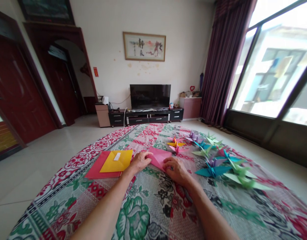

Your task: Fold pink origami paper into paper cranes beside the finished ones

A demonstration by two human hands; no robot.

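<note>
A pink sheet of origami paper, creased and partly folded, lies on the patterned tablecloth between my hands. My left hand has its fingers closed on the paper's left side. On the right side, my right hand grips the edge with curled fingers, and its fingertips are partly hidden. Left of my left hand sits a stack of red paper, topped by a yellow paper packet with a small white label.
Several folded paper cranes stand to the right, among them a blue crane, a green crane and a yellow crane. The round table's tablecloth reaches the front. A television stands beyond it, with a window at the right.
</note>
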